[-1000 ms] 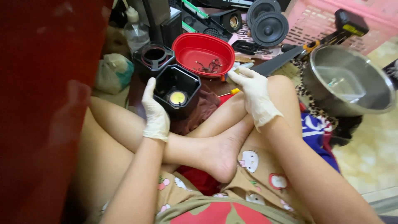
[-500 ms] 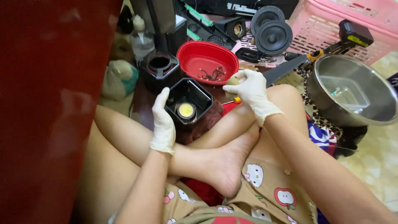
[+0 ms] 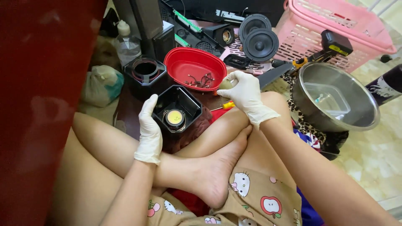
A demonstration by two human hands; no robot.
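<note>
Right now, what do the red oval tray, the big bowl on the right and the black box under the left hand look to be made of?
Red oval tray: glossy plastic, judging by its even colour and soft shine. Big bowl: metal, probably stainless steel, grey with mirror-like reflections. Black box at the left hand: likely moulded plastic, smooth and dark with dull highlights.

Both hands wear thin, smooth white rubber gloves: the left hand [image 3: 149, 130] and the right hand [image 3: 244, 93]. The black speaker box [image 3: 177, 109] is hard matt plastic. The red bowl [image 3: 189, 67] is shiny plastic. The big metal bowl [image 3: 335, 97] shines. The pink basket [image 3: 335, 31] is plastic.
</note>
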